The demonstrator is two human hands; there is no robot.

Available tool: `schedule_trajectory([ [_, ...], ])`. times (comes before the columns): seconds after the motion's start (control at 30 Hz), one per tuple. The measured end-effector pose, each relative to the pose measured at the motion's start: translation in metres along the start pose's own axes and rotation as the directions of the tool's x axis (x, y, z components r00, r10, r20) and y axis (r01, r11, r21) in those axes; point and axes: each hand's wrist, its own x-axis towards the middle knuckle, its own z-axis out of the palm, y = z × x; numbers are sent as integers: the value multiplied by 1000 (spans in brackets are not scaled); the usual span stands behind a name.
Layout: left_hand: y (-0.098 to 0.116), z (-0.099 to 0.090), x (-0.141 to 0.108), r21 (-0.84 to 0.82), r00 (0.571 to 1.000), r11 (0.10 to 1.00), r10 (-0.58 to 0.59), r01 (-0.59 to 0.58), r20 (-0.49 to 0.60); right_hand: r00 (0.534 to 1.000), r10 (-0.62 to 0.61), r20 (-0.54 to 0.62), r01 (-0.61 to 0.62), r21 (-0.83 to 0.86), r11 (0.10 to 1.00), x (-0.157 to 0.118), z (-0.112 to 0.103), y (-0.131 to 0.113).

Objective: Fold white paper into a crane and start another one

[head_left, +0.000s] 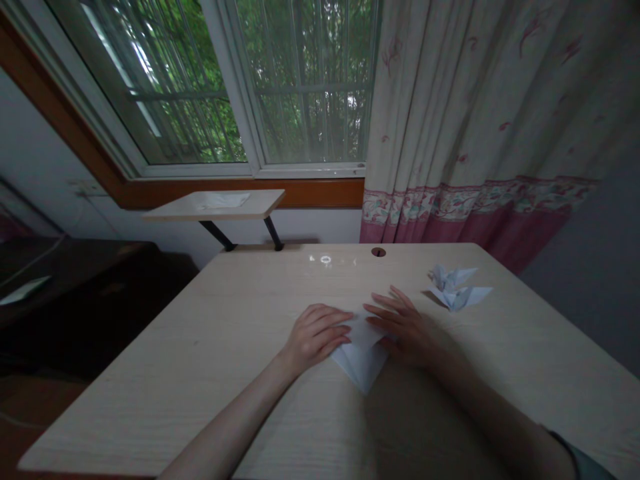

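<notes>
A folded sheet of white paper [361, 363] lies on the pale wooden table [240, 320], its pointed corner toward me. My left hand [317, 333] rests at its left edge, fingers stretched out and lying flat, the tips on the paper. From the other side, my right hand [403, 327] lies over the upper right of the sheet with its fingers spread. Part of the upper paper is hidden beneath the fingers. Beyond my right hand stand folded paper cranes [457, 297], close together on the table.
A small raised shelf [270, 203] on black legs stands at the table's back left, with a white paper item [223, 200] on top. Near the back edge is a round cable hole [379, 252]. A curtain [430, 133] hangs behind, beside a barred window [310, 87].
</notes>
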Motion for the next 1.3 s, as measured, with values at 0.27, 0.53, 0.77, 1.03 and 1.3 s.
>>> schedule_trajectory([
  [0.27,0,1,-4,156,986,988,33,-7,-166,981,-2,-192,-5,-37,999,11,-8,-17],
  [0.53,-5,5,-10,232,987,972,65,-29,-150,959,-15,-282,-13,-100,995,10,-10,-19],
  [0.77,-4,5,-7,277,993,956,-80,100,-84,965,11,-261,-57,-167,984,10,-3,-16],
  [1.03,-6,6,-6,281,985,945,-168,169,-28,974,118,-191,-157,-205,966,7,8,-13],
  [1.3,-8,9,-8,286,957,923,-285,258,58,971,218,-95,-234,-225,946,5,17,-10],
])
